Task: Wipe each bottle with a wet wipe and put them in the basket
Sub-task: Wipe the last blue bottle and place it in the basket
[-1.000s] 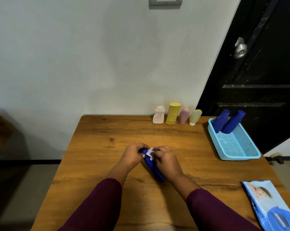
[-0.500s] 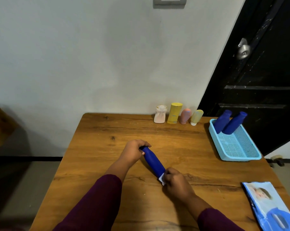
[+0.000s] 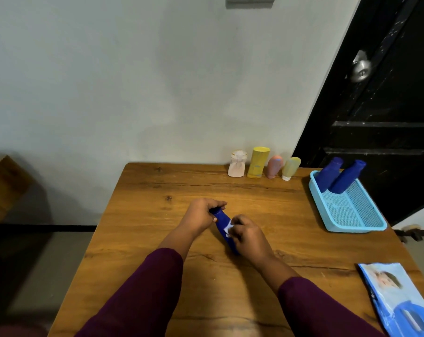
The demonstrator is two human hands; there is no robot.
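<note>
A dark blue bottle (image 3: pixel 222 221) lies on its side in the middle of the wooden table (image 3: pixel 267 207). My left hand (image 3: pixel 199 215) grips its cap end. My right hand (image 3: pixel 248 235) pinches a small white wet wipe (image 3: pixel 229 227) against the bottle's body and covers the lower half. Two more blue bottles (image 3: pixel 337 176) lean in the far end of the light blue basket (image 3: pixel 349 224) at the right. A pale pink bottle (image 3: pixel 237 164), a yellow one (image 3: pixel 257 162), a pink tube (image 3: pixel 274 166) and a yellow-green tube (image 3: pixel 290 167) stand along the wall.
A blue wet-wipe pack (image 3: pixel 398 300) lies at the table's front right corner. A black door (image 3: pixel 388 105) stands behind the basket. A wooden piece of furniture (image 3: pixel 4 188) is at the far left, off the table.
My right hand slid with the wipe from the bottle's lower end back up toward its middle. The left hand kept its hold on the cap end.
</note>
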